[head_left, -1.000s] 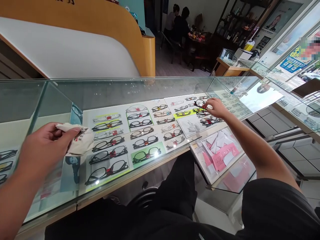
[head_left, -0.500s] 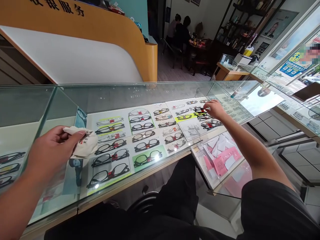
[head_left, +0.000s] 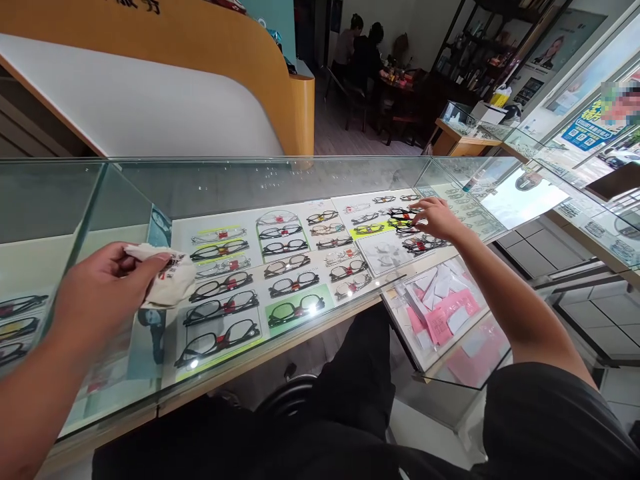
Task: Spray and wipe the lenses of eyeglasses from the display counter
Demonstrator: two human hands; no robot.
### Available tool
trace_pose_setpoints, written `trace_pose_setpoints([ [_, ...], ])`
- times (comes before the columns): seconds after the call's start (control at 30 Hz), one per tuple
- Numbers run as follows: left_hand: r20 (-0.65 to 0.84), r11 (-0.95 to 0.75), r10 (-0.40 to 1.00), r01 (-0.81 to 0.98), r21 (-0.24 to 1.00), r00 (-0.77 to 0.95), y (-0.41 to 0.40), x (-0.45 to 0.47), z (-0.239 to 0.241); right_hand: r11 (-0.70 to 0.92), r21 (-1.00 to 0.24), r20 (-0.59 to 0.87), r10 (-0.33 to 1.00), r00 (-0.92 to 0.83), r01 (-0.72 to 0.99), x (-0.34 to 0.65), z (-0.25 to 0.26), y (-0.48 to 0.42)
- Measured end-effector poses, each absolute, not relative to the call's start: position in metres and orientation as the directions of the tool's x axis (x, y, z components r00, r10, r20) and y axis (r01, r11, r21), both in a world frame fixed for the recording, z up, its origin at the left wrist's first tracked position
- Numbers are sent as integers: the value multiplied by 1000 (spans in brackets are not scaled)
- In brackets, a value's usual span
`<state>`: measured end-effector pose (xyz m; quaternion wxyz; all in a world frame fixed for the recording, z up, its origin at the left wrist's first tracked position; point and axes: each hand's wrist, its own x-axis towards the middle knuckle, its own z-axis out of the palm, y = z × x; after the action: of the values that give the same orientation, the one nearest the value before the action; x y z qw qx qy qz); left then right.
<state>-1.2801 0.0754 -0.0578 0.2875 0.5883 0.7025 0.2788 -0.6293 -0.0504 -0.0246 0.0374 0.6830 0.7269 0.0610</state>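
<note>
My left hand [head_left: 105,297] clutches a crumpled white cloth [head_left: 169,283]; my right hand [head_left: 439,219] touches black-framed glasses [head_left: 401,215] in the glass desk [head_left: 325,175], grip unclear. A nudge could scatter neighbouring frames [head_left: 419,245].

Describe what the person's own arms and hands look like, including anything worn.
The left hand and right hand are bare: no gloves, rings or watch show. Both forearms are uncovered; a black short sleeve covers the right upper arm.
</note>
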Motion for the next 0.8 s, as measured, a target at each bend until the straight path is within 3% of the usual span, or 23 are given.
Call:
trace_pose_setpoints([
  [0.2, -60, 122, 991, 625, 771, -119, 71, -1276, -53, -9, 120, 32, 999, 5, 993, -648, -3, -55],
  [0.3, -53, 119, 991, 640, 759, -122, 72, -1276, -55, 12, -58, 53, 999, -9, 998, -690, 25, -76],
  [0.37, -47, 119, 991, 656, 746, -127, 73, -1276, -58, 78, -297, -212, 966, -145, 952, -733, 31, -102],
  [0.43, -45, 128, 989, 663, 738, -140, 74, -1276, -58, 37, -450, -544, 781, -307, 892, -779, 15, -135],
  [0.5, -53, 147, 986, 658, 739, -161, 72, -1273, -56, -22, -481, -764, 501, -406, 877, -812, -22, -167],
  [0.57, -82, 183, 980, 657, 731, -182, 71, -1271, -54, -33, -392, -871, 335, -360, 919, -824, -71, -187],
  [0.6, -96, 200, 977, 662, 722, -190, 71, -1271, -54, -15, -307, -886, 369, -280, 951, -821, -95, -190],
  [0.67, -95, 208, 975, 689, 695, -199, 72, -1273, -55, -3, -162, -794, 594, -129, 987, -802, -133, -183],
  [0.8, -19, 160, 981, 741, 652, -194, 75, -1278, -61, -12, -105, -566, 823, -50, 994, -748, -166, -142],
])
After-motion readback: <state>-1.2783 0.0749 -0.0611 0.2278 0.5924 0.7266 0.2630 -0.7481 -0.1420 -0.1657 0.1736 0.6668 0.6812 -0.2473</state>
